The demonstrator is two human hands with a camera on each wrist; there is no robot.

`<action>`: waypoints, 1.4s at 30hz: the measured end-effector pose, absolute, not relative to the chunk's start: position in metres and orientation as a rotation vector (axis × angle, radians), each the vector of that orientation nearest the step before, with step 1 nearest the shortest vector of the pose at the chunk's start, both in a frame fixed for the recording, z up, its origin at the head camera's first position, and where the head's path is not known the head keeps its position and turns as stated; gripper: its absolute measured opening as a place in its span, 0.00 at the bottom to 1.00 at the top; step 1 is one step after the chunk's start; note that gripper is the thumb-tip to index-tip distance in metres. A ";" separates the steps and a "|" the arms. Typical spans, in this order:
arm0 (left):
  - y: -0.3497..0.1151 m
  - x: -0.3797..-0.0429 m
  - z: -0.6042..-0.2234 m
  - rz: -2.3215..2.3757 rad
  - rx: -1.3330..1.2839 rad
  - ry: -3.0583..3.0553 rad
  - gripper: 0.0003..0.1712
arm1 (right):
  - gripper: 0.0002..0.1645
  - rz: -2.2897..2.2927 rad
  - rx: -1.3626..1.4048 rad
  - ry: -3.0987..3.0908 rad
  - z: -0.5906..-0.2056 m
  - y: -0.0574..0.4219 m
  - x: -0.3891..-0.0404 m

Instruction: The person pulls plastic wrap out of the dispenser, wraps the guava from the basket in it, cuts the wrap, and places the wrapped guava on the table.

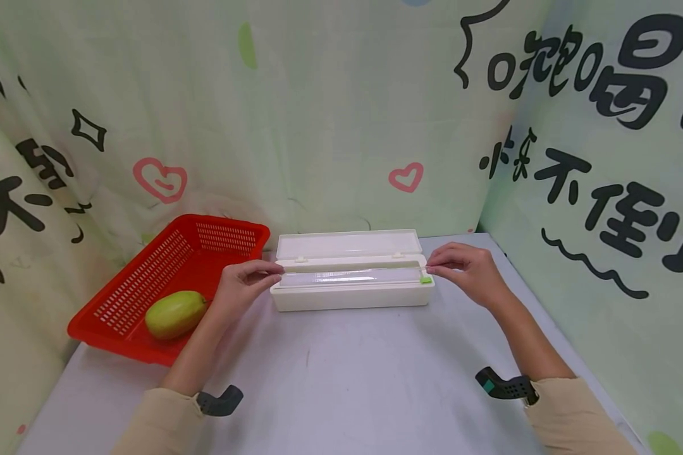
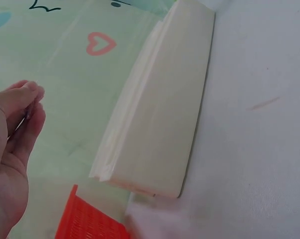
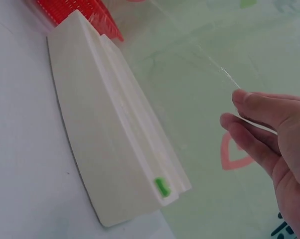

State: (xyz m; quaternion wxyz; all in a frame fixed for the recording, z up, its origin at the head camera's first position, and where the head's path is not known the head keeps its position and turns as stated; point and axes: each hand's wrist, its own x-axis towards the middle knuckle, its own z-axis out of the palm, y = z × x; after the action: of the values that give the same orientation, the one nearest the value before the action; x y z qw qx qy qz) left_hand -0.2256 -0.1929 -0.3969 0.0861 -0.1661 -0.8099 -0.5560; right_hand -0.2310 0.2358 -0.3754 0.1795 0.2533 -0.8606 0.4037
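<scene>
Sleeves [image 1: 165,420] nearest; film [image 3: 230,77] pinched

On my feed, left hand [image 1: 245,282] and right hand [image 1: 465,270] each pinch the clear film, off either end of the open box [image 1: 353,299], near the bench's [image 1: 341,379] back edge. Red basket [image 1: 119,352] along left edge, green fruit [image 1: 175,314] inside.

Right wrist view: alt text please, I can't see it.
The person's right grip pinches what looks like clear film, seen as a thin bright line running up and left. To the left, a long white box with a green piece at its lower end sits on a white table, and part of a red basket shows at the top left.
</scene>
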 end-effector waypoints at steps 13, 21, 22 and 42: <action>-0.193 -0.221 -0.394 -1.717 -0.419 -2.360 0.15 | 0.10 1.123 0.718 -2.428 -0.377 0.234 -0.229; -0.194 -0.222 -0.396 -1.721 -0.397 -2.349 0.17 | 0.09 1.110 0.697 -2.466 -0.379 0.234 -0.227; -0.194 -0.222 -0.397 -1.716 -0.398 -2.351 0.17 | 0.09 1.113 0.688 -2.465 -0.379 0.234 -0.226; -0.197 -0.215 -0.397 -1.715 -0.405 -2.358 0.18 | 0.12 1.188 0.711 -2.356 -0.375 0.234 -0.218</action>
State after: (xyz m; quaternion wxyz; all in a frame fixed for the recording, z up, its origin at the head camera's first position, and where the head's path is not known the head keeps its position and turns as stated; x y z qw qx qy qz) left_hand -0.2154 -0.1966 -0.3969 0.0987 -0.1369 -0.7972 -0.5796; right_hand -0.2183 0.2342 -0.3750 0.2033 0.2548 -0.8442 0.4256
